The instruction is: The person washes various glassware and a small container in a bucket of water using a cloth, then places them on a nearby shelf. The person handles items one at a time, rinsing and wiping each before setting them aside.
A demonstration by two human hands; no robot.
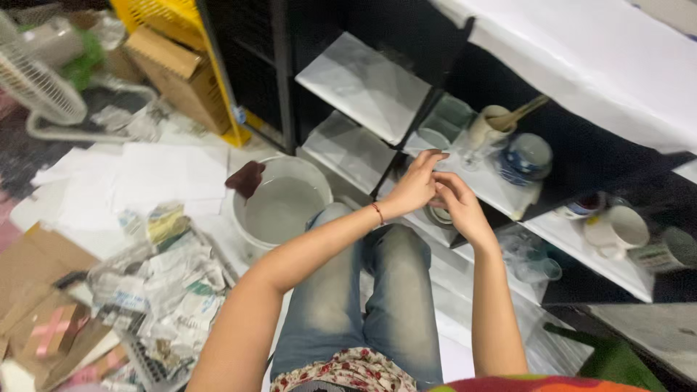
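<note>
Both hands raised together before the shelf (501, 190): left hand (415, 185) and right hand (459, 207) touching, fingers curled; anything grasped cannot be told. White bucket (279, 207) near the knees.

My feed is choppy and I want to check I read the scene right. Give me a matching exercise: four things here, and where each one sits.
Things:
1. white bucket
2. fan
3. dark red cloth
4. white mug

Places:
A. on the shelf at right
B. draped over the bucket's rim
C. far left on the floor
D. on the floor beside the person's knees

Pairs: 1-D, 2-C, 3-B, 4-A
</note>
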